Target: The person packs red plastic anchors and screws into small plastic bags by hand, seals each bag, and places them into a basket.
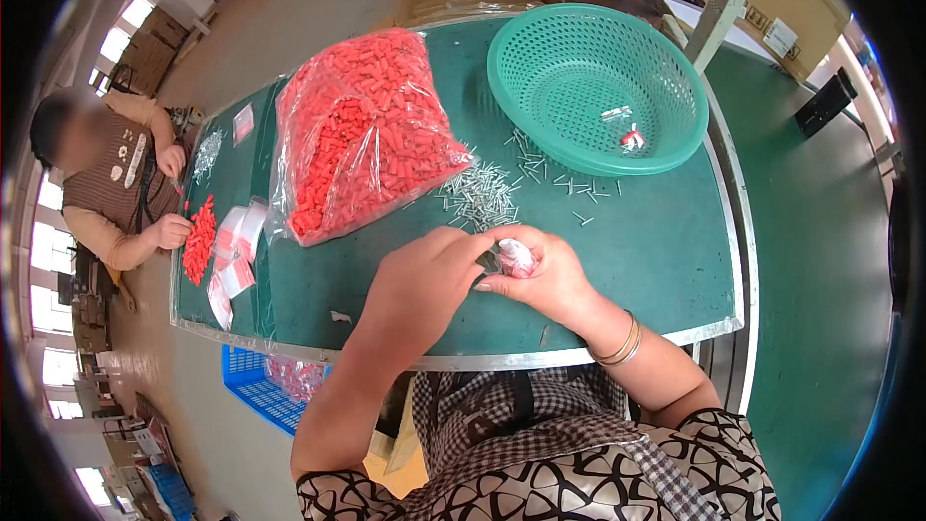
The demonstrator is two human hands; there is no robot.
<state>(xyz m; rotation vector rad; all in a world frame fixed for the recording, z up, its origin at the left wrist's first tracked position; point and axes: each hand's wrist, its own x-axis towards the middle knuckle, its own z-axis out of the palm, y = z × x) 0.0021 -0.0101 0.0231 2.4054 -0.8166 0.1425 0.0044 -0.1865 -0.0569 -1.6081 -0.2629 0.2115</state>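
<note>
My right hand [552, 275], with bangles on its wrist, is closed round a small plastic bag [518, 258] that shows red and white. My left hand [424, 282] is beside it, fingers bent together and touching or nearly touching the right fingertips. What its fingers hold, if anything, is hidden. Just beyond both hands lies a heap of silver screws [479, 195], with more scattered to the right. A large clear bag [362, 135] full of red plastic plugs stands open behind my left hand.
A green perforated basket [511, 87] at the back right holds a few small packets [632, 140]. At left, a co-worker [116, 159] handles red plugs [200, 241] near small flat bags [231, 251]. A blue crate [260, 388] stands below the table's front edge [502, 361].
</note>
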